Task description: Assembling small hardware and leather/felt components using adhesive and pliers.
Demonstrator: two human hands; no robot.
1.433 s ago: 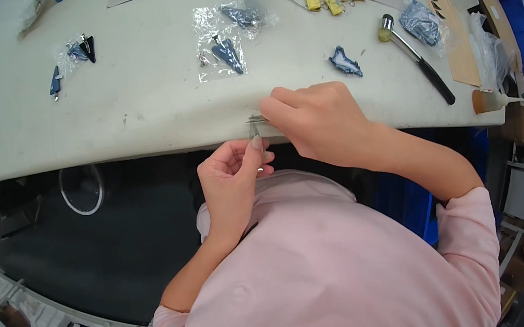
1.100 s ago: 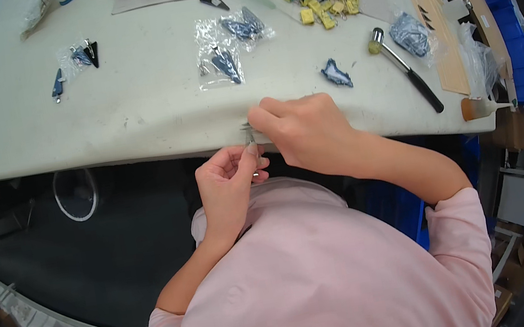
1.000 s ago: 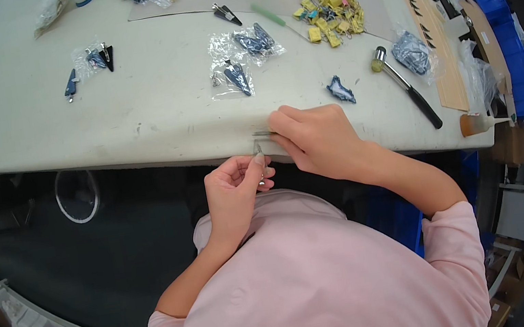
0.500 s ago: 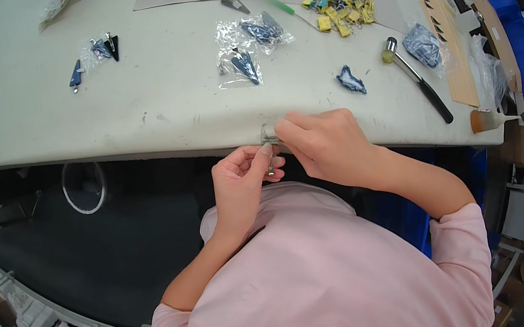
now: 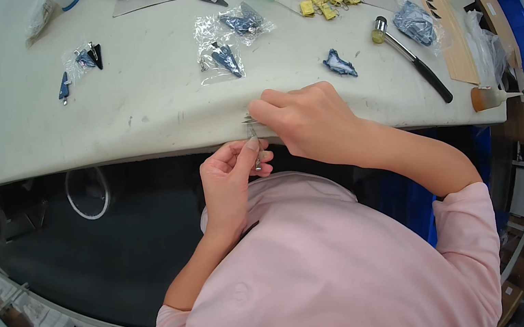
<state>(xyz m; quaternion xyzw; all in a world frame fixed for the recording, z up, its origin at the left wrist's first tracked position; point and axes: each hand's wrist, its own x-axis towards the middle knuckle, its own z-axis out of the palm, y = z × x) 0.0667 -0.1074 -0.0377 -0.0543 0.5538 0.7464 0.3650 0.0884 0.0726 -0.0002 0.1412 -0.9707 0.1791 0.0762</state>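
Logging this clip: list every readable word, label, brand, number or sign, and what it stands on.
No text can be read.
Brown panel at far right: white label, too small to read.
Pink shirt: faint round mark, no legible letters.
Small metal piece in the left hand: no lettering visible.

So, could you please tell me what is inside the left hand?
In the left hand, grey metal-looking bits show above and below the thumb. The thumb and fingers cover what lies between, so whether they join is hidden.
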